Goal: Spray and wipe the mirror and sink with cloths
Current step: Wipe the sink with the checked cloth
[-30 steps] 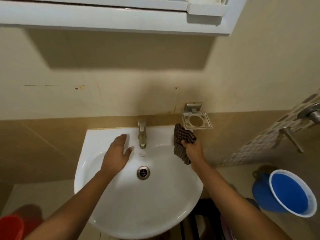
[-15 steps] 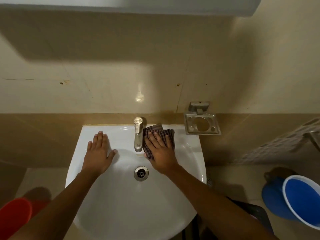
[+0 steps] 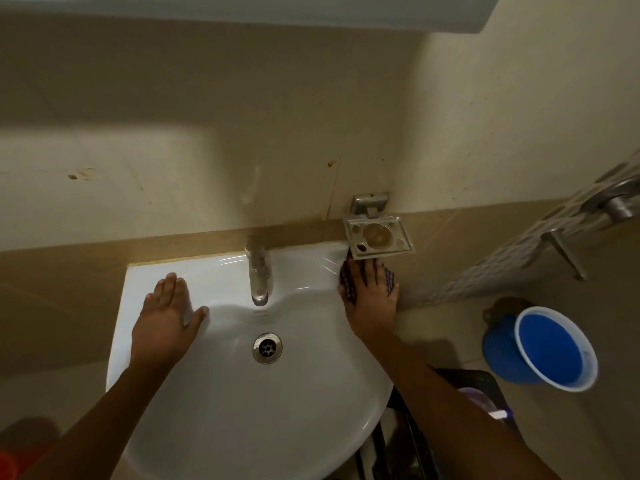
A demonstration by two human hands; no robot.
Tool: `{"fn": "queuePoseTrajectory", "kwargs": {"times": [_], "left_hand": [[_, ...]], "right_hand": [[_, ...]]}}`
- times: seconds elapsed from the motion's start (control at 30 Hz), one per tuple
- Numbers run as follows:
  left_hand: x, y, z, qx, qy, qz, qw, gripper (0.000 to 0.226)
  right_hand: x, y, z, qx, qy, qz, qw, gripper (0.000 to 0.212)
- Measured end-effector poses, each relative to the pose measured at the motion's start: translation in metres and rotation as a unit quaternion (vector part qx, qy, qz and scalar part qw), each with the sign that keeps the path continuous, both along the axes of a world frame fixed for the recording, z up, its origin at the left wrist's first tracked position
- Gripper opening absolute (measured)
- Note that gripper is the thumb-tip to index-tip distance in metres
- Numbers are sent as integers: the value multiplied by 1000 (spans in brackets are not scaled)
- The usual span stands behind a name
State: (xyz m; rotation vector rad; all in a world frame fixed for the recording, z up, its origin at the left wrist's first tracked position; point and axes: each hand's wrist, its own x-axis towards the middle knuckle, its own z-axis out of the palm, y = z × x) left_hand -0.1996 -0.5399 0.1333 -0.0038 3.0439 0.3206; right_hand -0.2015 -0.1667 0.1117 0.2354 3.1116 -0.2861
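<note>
The white sink [image 3: 242,420] fills the lower middle, with a chrome tap [image 3: 258,271] at its back and a metal drain [image 3: 267,348] in the bowl. My left hand [image 3: 166,320] lies flat, fingers apart, on the sink's back left ledge. My right hand [image 3: 372,299] presses a dark checked cloth [image 3: 348,284] flat onto the sink's back right corner, just under the soap dish. Only the cloth's edges show around my fingers. The mirror is out of sight; just the white underside of a cabinet [image 3: 311,12] shows at the top.
A metal soap dish [image 3: 379,235] sticks out from the wall over the sink's right corner. A blue bucket [image 3: 550,348] stands on the floor at right. Metal wall fittings [image 3: 616,202] are at far right. Something red [image 3: 7,465] sits bottom left, a dark rack [image 3: 481,386] beside the sink.
My right hand has slid the cloth from beside the tap to the sink's back right corner. My left hand stays flat on the left ledge. The view has shifted a little.
</note>
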Motion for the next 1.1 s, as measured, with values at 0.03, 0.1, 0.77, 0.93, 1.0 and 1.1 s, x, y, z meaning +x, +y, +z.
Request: {"fn": "queuePoseTrajectory", "kwargs": {"times": [0.03, 0.1, 0.77, 0.93, 1.0, 1.1], "left_hand": [[0, -2, 0, 0, 1, -4, 1000, 83], [0, -5, 1, -3, 0, -16, 1000, 80], [15, -76, 0, 49, -4, -44, 998, 69], [16, -84, -5, 60, -9, -55, 997, 65], [15, -85, -5, 61, -9, -56, 997, 62], [15, -86, -4, 63, -8, -55, 996, 63]], "right_hand": [[0, -2, 1, -7, 8, -20, 1000, 66], [-5, -8, 5, -4, 36, -38, 999, 67], [-18, -123, -6, -63, 82, 162, 981, 67], [14, -139, -10, -122, 130, 139, 974, 55], [26, -148, -17, -153, 138, 151, 967, 55], [29, -161, -19, -173, 137, 167, 961, 59]]}}
